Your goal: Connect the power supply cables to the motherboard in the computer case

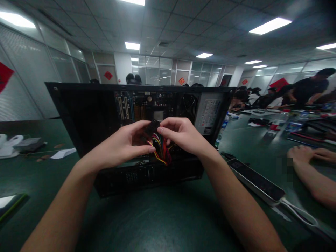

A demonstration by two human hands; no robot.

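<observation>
1. While the two hands meet in front of the open computer case (pixel 84 85), the step in hand looks to be the handling of a black connector (pixel 153 128) on a bundle of coloured wires (pixel 165 154)

2. The right hand (pixel 185 134) has its thumb and forefinger nearly closed, pinching the connector at its right edge

3. The left hand (pixel 119 142) is part open: its forefinger reaches the connector's left side, its thumb lies lower against the wires, and whether it truly clasps either one I cannot tell

4. The connector is between the two sets of fingertips, in front of the circuit board (pixel 159 101), with the wires hanging below it in a loop; from this angle I cannot tell whether it touches anything inside

5. The case rests on the green table (pixel 147 220), its open side towards the wearer, with the fan (pixel 189 105) and power supply (pixel 208 108) at upper right

6. As I judge it, the next move calls for a firm hold on the connector's body rather than its wires, enough slack in the bundle, and a clearer sight of the connector's face, which the fingers partly cover
</observation>
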